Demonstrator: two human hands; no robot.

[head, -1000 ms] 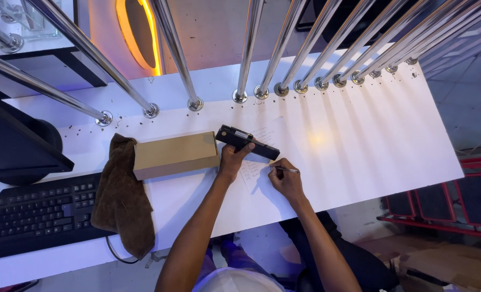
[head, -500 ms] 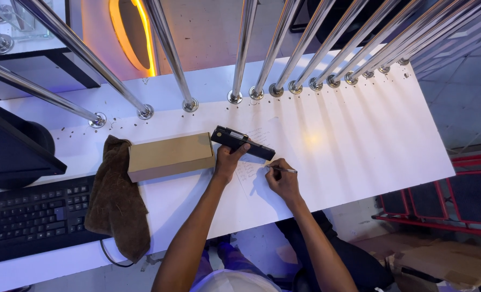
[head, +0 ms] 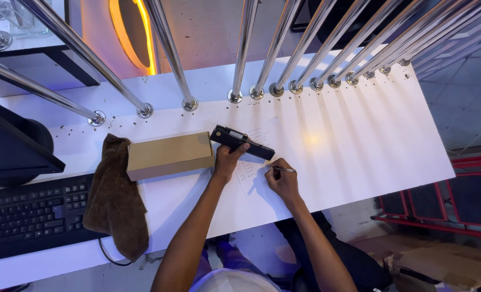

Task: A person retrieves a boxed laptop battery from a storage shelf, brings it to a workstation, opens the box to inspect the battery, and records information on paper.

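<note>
Looking down at a white counter (head: 359, 135), the person's left hand (head: 227, 159) sits near the middle of the frame with fingers curled around a long black battery pack (head: 241, 143), pinning it flat on the counter at a slant. Just right of that, the right hand (head: 282, 181) has its fingers pinched shut on a thin pen (head: 281, 170), tip down on a sheet of white paper (head: 254, 162) with some handwriting on it. Touching the battery's left end is a plain brown cardboard box (head: 167, 155), and a brown cloth (head: 113, 200) hangs off the counter edge beside it. A black keyboard (head: 27, 216) is at lower left, and shiny metal rods (head: 275, 48) fan across the top.
</note>
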